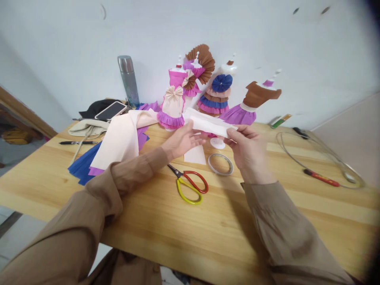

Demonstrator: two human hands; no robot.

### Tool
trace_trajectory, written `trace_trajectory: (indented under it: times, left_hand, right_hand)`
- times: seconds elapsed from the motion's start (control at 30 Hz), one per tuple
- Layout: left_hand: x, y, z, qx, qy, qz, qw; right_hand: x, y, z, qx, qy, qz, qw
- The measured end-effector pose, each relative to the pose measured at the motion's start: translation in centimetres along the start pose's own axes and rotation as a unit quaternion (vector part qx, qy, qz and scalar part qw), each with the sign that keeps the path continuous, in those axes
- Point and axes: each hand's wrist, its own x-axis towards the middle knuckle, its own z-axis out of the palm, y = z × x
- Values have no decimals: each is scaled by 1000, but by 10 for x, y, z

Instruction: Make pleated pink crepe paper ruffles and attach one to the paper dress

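The right hand [251, 152] pinches one end of the pale strip [209, 123], held above the table [142, 225]; the left hand [182, 140] spreads at the other, and I can't tell whether its thumb presses. A hard tug could tear or crease it, I'd say: it looks thin and papery. Below lie loop-handled scissors [179, 174] and a smooth tape ring [221, 173].

Far left, a flask [128, 82] stands just beside a phone [111, 111]; a pen [71, 143] lies nearer. On the surface's [213, 221] right side rests a corded red tool [322, 178].
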Motion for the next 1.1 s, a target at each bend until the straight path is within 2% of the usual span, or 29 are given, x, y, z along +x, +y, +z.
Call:
trace_trajectory:
  times: [0.1,0.17,0.33,0.5,0.77,0.93,1.0,1.03,1.1]
  left_hand:
    - [-7,-18,6,11,-70,-17,997]
    - [-9,-23,6,18,-74,-13,997]
    - [-6,-21,0,9,-6,16,1000]
    - [-6,-18,2,13,49,53,997]
    - [-9,-17,6,57,44,70,995]
    - [-4,-15,2,78,87,98,988]
    - [-2,-8,0,87,97,119,984]
    - [-2,-3,0,94,101,129,982]
    - [-3,8,0,112,105,144,978]
  right_hand:
    - [-8,5,8,3,-10,9,1000]
    - [-14,8,14,-1,-20,16,1000]
    - [-23,12,21,11,-33,44,998]
    - [-23,12,20,-17,-50,24,998]
    - [-25,13,24,4,-46,39,998]
    - [-23,8,17,-55,-56,30,997]
    - [-27,6,12,-141,-128,30,981]
    - [-32,4,11,-199,-192,31,960]
    - [-46,2,11,-328,-337,23,882]
